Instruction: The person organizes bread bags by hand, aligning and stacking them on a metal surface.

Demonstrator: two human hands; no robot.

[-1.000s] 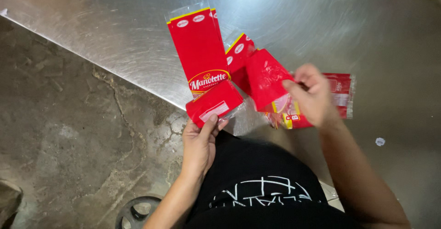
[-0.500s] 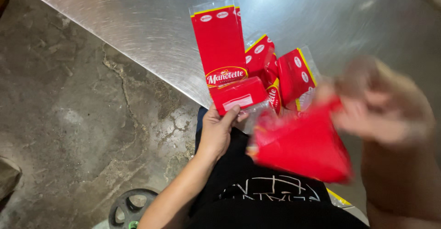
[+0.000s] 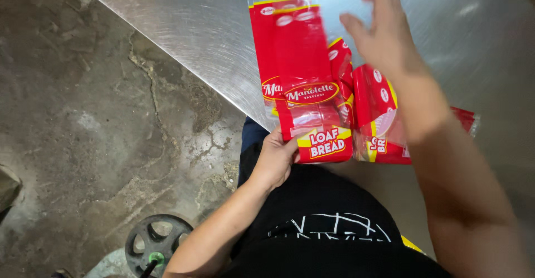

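Several flat red-and-yellow plastic bread bags, glossy, overlapping.

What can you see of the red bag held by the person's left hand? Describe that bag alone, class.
The red bag is a long, flat, empty-looking plastic bread bag, glossy, with yellow trim, a clear top edge and white and yellow printing. It lies lengthwise on the steel table, overlapping other red bags beside it. The left hand grips its near end at the table's edge. The right hand hovers above, not touching it.

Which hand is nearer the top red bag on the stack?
Left. The left hand grips the top red bag at its lower left corner; the right hand hovers open, above and right of it.
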